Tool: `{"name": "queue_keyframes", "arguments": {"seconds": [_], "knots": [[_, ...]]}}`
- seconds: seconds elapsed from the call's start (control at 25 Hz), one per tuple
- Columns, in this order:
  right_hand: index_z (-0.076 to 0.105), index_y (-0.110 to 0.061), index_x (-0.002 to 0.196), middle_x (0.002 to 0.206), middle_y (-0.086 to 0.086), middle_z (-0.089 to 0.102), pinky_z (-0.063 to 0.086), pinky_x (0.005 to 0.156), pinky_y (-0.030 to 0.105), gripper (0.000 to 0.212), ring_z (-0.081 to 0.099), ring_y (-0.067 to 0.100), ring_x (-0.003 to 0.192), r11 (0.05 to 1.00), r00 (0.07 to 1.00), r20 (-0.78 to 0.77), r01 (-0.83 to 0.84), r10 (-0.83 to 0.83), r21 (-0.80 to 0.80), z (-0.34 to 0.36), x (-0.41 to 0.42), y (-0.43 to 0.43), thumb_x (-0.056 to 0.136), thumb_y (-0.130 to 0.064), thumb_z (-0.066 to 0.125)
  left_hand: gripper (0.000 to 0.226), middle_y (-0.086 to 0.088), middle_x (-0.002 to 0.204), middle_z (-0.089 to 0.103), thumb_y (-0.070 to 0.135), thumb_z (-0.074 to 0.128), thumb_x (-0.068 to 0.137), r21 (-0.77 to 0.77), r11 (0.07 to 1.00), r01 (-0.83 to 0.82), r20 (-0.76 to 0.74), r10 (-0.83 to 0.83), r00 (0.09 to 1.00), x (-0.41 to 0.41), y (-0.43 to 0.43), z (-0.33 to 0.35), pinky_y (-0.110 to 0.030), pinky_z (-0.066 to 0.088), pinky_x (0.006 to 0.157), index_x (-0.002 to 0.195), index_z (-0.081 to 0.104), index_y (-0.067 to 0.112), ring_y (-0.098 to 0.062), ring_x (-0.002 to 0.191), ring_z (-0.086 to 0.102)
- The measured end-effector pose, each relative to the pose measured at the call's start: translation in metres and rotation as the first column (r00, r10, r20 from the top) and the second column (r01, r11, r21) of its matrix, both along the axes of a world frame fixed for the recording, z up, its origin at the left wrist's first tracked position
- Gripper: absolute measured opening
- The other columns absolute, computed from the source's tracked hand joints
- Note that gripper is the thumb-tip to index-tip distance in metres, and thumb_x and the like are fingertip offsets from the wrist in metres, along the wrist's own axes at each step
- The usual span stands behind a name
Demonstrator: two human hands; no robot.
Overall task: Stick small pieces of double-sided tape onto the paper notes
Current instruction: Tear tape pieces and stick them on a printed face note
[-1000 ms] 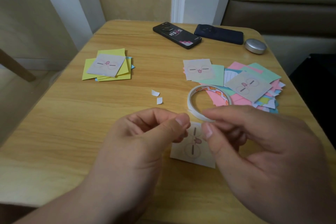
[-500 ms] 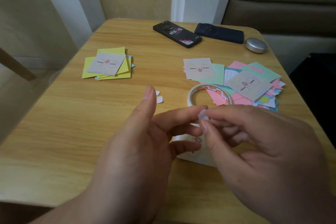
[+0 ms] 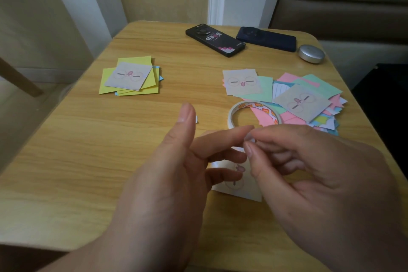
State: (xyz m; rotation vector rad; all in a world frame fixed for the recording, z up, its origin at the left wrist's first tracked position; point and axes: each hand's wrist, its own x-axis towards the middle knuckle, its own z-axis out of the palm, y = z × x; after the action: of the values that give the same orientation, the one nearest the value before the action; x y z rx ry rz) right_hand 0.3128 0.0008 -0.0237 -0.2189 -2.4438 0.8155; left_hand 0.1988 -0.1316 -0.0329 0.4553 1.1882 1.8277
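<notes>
And there it was: the right hand (image 3: 320,183) pinched a small white piece of double-sided tape (image 3: 248,138) between thumb and forefinger, just nearer than the white roll of double-sided tape (image 3: 234,115) lying flat on the pale wooden table (image 3: 66,150). The piece sat almost buried in the fingertips, only a sliver showing, its shape impossible to make out. The left hand (image 3: 167,172) was spread wide, thumb standing upright, forefinger stretched across to meet that pinch; whether it actually touched the tape piece could not be told. Nearer again than the roll, beneath both hands, lay a pale square paper note with a cartoon face (image 3: 238,187), largely covered by fingers, just a pink mark and its near edge in sight. The roll's near arc was hidden by the fingers too. Left of the roll, a tiny white paper scrap (image 3: 196,119) peeped from behind the left thumb. Further left and beyond the roll sat a stack of yellow paper notes (image 3: 130,77) topped by a face note. Right of the roll, overlapped by its rim, sprawled a loose heap of pink, green and blue paper notes (image 3: 309,95), the lower sheets mostly hidden. Well beyond the roll lay a black smartphone (image 3: 215,40), a dark blue smartphone (image 3: 266,38) and a round silver case (image 3: 311,53). Both forearms ran off the bottom edge.
</notes>
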Motion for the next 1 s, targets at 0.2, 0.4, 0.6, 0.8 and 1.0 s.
{"name": "queue_keyframes", "arguments": {"seconds": [0.2, 0.4, 0.6, 0.8, 1.0], "knots": [[0.068, -0.033, 0.105, 0.094, -0.024, 0.063, 0.047, 0.080, 0.012, 0.024, 0.057, -0.013, 0.092, 1.000, 1.000, 0.013, 0.021, -0.021, 0.017, -0.0036, -0.0001, 0.0009, 0.085, -0.020, 0.074, 0.081, -0.008, 0.113, 0.071, 0.072, 0.039, 0.078, -0.021, 0.994, 0.105, -0.019, -0.106, 0.994, -0.0045, -0.0033, 0.0023, -0.029, 0.056, 0.081, 0.117, 0.070, 0.009, -0.018, 0.103, 0.068], [0.069, -0.031, 0.110, 0.094, -0.030, 0.057, 0.049, 0.079, 0.012, 0.026, 0.060, -0.011, 0.094, 0.998, 1.000, -0.016, 0.010, -0.011, -0.067, -0.0064, -0.0010, 0.0002, 0.087, -0.020, 0.072, 0.081, -0.008, 0.112, 0.072, 0.073, 0.040, 0.074, -0.005, 0.993, 0.114, -0.002, -0.114, 0.993, -0.0025, -0.0022, 0.0074, -0.030, 0.055, 0.081, 0.115, 0.071, 0.010, -0.018, 0.102, 0.068], [0.068, -0.033, 0.111, 0.094, -0.032, 0.059, 0.051, 0.076, 0.014, 0.026, 0.062, -0.008, 0.093, 0.993, 1.000, -0.007, -0.011, 0.010, -0.115, -0.0062, 0.0009, 0.0019, 0.087, -0.024, 0.073, 0.081, -0.007, 0.107, 0.072, 0.072, 0.044, 0.063, -0.033, 0.995, 0.094, -0.006, -0.095, 0.995, -0.0014, -0.0003, 0.0093, -0.032, 0.054, 0.079, 0.110, 0.072, 0.013, -0.016, 0.096, 0.068], [0.069, -0.034, 0.102, 0.085, -0.033, 0.056, 0.050, 0.072, 0.012, 0.027, 0.062, -0.008, 0.087, 0.997, 1.000, 0.017, 0.027, -0.026, -0.069, -0.0054, 0.0008, 0.0035, 0.080, -0.020, 0.079, 0.083, -0.014, 0.105, 0.072, 0.070, 0.047, 0.056, -0.048, 0.997, 0.057, -0.012, -0.058, 0.998, 0.0010, 0.0014, 0.0093, -0.039, 0.051, 0.081, 0.105, 0.072, 0.007, -0.022, 0.093, 0.068], [0.069, -0.034, 0.101, 0.085, -0.032, 0.060, 0.052, 0.066, 0.012, 0.030, 0.066, -0.004, 0.084, 0.982, 0.999, -0.001, 0.033, -0.034, -0.186, -0.0040, 0.0005, 0.0031, 0.078, -0.020, 0.081, 0.088, -0.017, 0.111, 0.071, 0.070, 0.048, 0.057, -0.056, 0.998, 0.026, -0.021, -0.027, 0.999, 0.0033, 0.0020, 0.0104, -0.041, 0.050, 0.083, 0.110, 0.069, 0.003, -0.023, 0.096, 0.067]]}}
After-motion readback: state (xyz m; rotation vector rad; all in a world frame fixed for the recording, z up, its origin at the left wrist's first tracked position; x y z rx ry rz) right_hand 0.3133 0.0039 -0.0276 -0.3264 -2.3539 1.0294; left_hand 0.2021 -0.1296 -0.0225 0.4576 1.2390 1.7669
